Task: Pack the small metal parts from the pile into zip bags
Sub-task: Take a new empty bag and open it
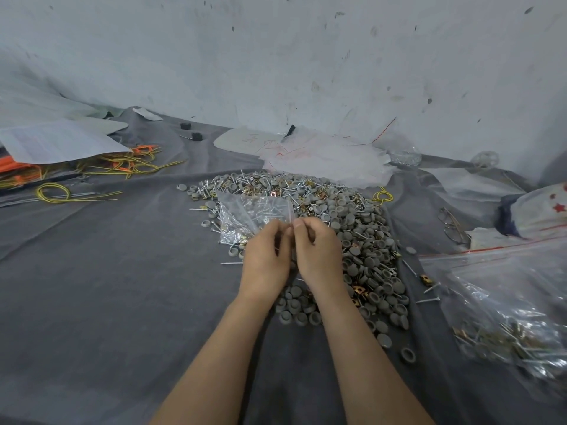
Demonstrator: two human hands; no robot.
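Grey cloth (pixel 107 286) is lying under everything, and two bare forearms are reaching over it from 6 o'clock. The left hand (pixel 265 256) and the right hand (pixel 316 250) are meeting side by side at the centre, each pinching the near edge of a small zip bag (pixel 251 214) between curled fingers and thumb. The bag is stretching away toward 11 o'clock over the pile's left side, and screws and brass-coloured clips are showing through its clear film. The pile (pixel 362 240) of grey caps, screws and brass-coloured clips is spreading beneath and beyond the hands, from 5 o'clock up to 12 o'clock. At 4 o'clock a large zip bag (pixel 506 317) with a red seal line is lying on the cloth, holding packed parts. At 2 o'clock a pair of glasses (pixel 454 228) is resting. Farther off, at 1 o'clock, a heap of empty clear bags (pixel 322 161) is sitting just beyond the pile, and at 10 o'clock yellow wires (pixel 122 167) are trailing from under a sheet of paper (pixel 58 142).
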